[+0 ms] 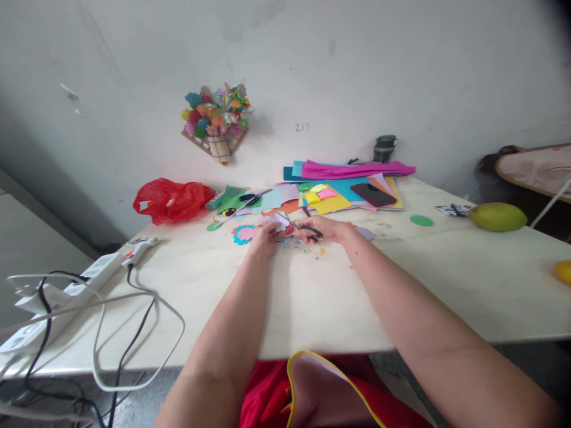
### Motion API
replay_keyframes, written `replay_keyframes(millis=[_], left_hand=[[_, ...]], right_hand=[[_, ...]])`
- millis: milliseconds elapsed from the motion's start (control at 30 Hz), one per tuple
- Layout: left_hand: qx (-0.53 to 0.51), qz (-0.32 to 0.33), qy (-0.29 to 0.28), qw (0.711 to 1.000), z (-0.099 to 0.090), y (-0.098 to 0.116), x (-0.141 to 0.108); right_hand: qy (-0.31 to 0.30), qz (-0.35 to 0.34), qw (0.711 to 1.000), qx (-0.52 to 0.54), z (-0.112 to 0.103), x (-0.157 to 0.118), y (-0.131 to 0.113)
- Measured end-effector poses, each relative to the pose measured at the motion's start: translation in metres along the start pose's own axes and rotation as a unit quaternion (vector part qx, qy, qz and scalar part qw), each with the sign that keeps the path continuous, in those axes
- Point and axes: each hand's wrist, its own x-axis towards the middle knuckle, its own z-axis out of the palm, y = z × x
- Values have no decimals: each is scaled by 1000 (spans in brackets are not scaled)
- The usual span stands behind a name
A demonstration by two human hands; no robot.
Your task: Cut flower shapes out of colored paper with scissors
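Pale purple paper (280, 222) is pinched in the person's left hand (265, 233), just above the table (312, 303) and in front of the bright sheets. The right hand (328, 229) holds the black handles of the scissors (312, 233), and the blades point at the paper. It is too small to tell if they are biting into it, or how much of its edge is cut.

Some shapes look done: a blue and pink flower shape (243, 234) lies beside the left hand, and a green round piece (422, 220) lies off to the right. Tiny paper bits (319, 254) lie near the hands, so a fair bit of snipping seems done. Lots of paper looks left, like the big yellow sheet (335, 204) in the pile at the back.
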Motion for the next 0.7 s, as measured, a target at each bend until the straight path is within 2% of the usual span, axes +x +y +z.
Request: replay_keyframes(millis=[233, 533, 700], left_hand=[[-17, 3, 0, 1000, 1, 0, 0], [-28, -4, 14, 999, 3, 2, -2], [-33, -2, 3, 999, 3, 2, -1]], right_hand=[[-1, 15, 1000, 17, 2, -2, -4], [-2, 1, 1000, 13, 1, -1, -1], [1, 5, 1000, 3, 0, 0, 0]])
